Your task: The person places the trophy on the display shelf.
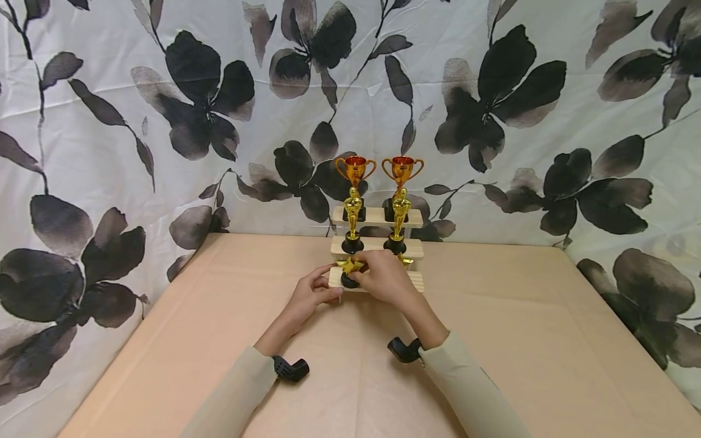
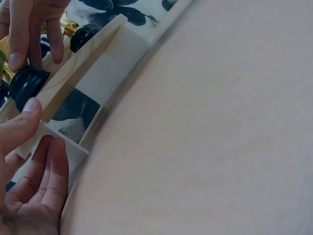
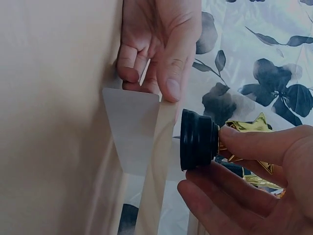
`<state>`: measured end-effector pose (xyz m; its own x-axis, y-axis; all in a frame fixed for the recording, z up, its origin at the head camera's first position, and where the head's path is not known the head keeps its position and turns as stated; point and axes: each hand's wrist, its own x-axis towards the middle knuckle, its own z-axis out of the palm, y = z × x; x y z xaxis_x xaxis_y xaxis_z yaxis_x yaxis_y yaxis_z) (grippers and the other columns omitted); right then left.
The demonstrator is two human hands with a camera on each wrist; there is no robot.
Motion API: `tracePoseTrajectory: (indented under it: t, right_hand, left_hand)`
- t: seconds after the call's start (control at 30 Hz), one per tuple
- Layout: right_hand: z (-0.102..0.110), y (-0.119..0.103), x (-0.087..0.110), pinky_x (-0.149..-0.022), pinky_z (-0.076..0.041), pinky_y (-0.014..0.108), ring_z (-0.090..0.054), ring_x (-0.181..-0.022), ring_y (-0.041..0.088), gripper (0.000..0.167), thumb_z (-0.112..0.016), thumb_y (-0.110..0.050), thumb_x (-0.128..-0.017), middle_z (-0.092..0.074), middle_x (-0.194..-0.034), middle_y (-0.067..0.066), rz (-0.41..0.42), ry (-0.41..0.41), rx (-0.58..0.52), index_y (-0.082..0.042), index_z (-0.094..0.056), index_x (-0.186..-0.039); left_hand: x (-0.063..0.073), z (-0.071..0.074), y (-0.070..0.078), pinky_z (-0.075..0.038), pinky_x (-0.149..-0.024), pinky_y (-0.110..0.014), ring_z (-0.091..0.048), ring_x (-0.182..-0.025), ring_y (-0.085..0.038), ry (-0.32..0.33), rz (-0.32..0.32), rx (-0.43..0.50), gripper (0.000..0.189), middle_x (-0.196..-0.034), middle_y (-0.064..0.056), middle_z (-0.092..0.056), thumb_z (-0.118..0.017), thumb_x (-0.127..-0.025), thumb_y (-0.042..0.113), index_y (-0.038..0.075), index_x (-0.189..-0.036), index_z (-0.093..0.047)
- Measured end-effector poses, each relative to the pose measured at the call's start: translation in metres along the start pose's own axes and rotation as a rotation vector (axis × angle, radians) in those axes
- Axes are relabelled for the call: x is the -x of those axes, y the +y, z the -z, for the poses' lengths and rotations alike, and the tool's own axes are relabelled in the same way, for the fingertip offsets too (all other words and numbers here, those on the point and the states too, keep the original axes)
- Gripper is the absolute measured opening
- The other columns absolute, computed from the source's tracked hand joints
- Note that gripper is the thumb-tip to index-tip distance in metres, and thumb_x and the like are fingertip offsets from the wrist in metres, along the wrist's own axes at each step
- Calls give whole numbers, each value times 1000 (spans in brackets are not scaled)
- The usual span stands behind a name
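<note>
A small stepped wooden display stand [image 1: 415,281] with white side panels stands near the table's far edge. My left hand [image 1: 308,297] holds the left end of its lowest step, thumb at the wood and fingers against the white panel [image 3: 132,110]. With thumb and fingers, my right hand [image 1: 386,278] pinches a gold star trophy [image 1: 348,266] at the left of that step. Its round black base [image 3: 196,142] is right at the board in the right wrist view. Another gold star trophy [image 1: 406,261] is mostly hidden behind my right hand.
Two gold figure statuettes [image 1: 353,210] on black bases stand on the middle step. Two orange-gold trophy cups [image 1: 402,170] occupy the top step. Behind the beige-covered table [image 1: 493,340] hangs a white cloth [image 1: 383,109] with dark flowers.
</note>
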<state>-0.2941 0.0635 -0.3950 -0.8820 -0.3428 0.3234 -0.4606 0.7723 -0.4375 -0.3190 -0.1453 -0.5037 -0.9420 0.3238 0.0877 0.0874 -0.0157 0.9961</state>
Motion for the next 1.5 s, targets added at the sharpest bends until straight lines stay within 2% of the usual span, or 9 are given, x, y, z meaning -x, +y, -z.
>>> tracePoseTrajectory:
  t: [0.57,0.97,1.5]
  right_hand:
    - [-6,1,-3,-73,-59,34,-71,-85,16,24,-82,-17,-88,-79,-101,5,-28,6,4,-8,-78,-111]
    - [-8,7,-7,-70,-56,32,-65,-80,16,23,-82,-15,-89,-77,-101,8,-10,24,13,-7,-75,-109]
    - [-12,8,-7,-75,-61,34,-69,-85,18,30,-80,-15,-91,-77,-106,9,-36,27,4,-6,-73,-118]
  left_hand:
    - [-2,0,-1,-62,-77,-27,-71,-84,-11,4,-6,-4,70,-96,-1,-70,-76,-93,7,9,-155,-44]
    - [-9,-3,-4,-62,-76,-27,-71,-83,-9,20,-22,-11,69,-95,-1,-69,-76,-93,8,9,-155,-45]
    - [-7,-5,-1,-62,-76,-26,-70,-85,-11,20,-7,-7,69,-97,-1,-69,-76,-93,7,9,-155,-45]
